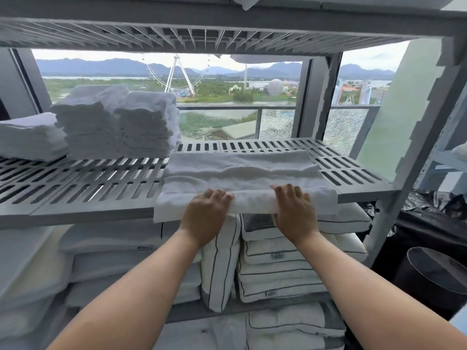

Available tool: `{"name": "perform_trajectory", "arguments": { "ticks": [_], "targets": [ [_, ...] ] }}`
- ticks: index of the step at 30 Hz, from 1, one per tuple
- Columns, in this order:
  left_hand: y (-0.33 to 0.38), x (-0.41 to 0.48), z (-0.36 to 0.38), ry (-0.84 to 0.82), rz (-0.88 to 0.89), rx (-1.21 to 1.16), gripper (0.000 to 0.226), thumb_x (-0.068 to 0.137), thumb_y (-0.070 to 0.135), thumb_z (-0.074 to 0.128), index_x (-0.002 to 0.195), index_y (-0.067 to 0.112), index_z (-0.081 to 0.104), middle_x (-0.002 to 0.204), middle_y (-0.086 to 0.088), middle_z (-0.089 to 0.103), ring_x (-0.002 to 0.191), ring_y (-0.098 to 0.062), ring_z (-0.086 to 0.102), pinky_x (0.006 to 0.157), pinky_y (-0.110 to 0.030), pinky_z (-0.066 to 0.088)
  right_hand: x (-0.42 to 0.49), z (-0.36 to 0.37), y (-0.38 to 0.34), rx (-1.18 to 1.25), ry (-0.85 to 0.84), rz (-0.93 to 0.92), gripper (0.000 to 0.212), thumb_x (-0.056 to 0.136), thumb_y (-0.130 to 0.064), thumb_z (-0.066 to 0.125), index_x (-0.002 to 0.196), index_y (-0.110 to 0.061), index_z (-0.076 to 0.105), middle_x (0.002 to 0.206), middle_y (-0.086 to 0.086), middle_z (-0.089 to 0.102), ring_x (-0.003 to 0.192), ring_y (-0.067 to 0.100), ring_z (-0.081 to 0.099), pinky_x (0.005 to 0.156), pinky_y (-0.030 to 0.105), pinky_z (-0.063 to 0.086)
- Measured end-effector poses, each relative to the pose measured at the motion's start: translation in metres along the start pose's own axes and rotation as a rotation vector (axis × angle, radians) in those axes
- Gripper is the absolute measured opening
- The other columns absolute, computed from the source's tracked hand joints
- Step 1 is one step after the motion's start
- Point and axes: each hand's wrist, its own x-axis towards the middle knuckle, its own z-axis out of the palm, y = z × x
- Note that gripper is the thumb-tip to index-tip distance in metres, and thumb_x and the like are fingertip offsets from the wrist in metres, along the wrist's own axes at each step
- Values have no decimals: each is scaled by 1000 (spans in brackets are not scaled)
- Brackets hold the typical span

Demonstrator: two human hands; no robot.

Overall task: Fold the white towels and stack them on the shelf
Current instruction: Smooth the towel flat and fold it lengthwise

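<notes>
- The towel (pixel 242 173) lies across the right half of the middle shelf (pixel 101 195). It is doubled over lengthwise into a long band, and its front edge hangs a little over the shelf's front lip.
- My left hand (pixel 206 218) and right hand (pixel 294 213) are both on that front edge, near its middle and a short way apart. The fingers of each bend over the top of the thick fold. My thumbs are hidden beneath, so I cannot tell whether they pinch from below, though it looks like a grip.
- I judge the towel light, soft and floppy. It is thick terry that sags wherever it is not held, so one hand in the middle would let both ends droop.
- It is neither slippery nor fragile. The pile should cling to itself, and the slotted shelf gives some friction, so dragging it may rumple the lower layers.
- The best hold, I think, is the doubled front edge with all layers pinched together. I would move my hands out toward the ends before the next fold, so the layers line up.
- The finished stacks (pixel 118 127) stand at the left of the same shelf, well apart from this towel. It needs folding shorter to match them.
- Pillows (pixel 278 261) fill the space below, just under the hanging edge.
</notes>
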Motion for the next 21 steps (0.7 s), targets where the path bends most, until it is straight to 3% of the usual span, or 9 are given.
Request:
{"name": "perform_trajectory", "arguments": {
  "ticks": [3,6,12,16,21],
  "targets": [
    [-8,3,-8,25,-30,-92,28,93,17,51,120,18,58,96,-5,74,74,-25,70,53,-36,56,2,-11,0,44,84,67,40,77,3,53,115,-10,55,102,14,57,86,32,59,63,40,52],
    [-18,17,-22,-59,-138,-42,15,96,17,48,109,22,53,85,1,69,62,-24,65,49,-30,40,13,-25,1,65,81,200,26,86,-1,46,105,-13,59,101,10,61,89,29,59,72,38,48],
    [-17,50,-41,-168,-330,193,33,87,0,47,116,13,57,106,-9,63,92,-29,64,63,-38,48,37,-39,9,-17,131,264,28,92,-7,46,107,-17,68,102,8,63,95,29,59,83,40,45],
    [-21,78,-39,-250,-404,271,34,90,9,43,117,15,62,109,-9,65,101,-30,61,78,-38,42,60,-38,17,-75,90,319,31,89,-4,46,105,-17,69,99,6,65,94,28,59,84,41,44],
    [-39,120,-23,-210,-430,299,35,94,10,36,120,13,60,114,-11,64,106,-31,60,85,-40,43,103,-27,24,-105,51,336,27,87,-4,47,103,-15,65,99,6,67,97,29,59,87,43,42]
  ]
}}
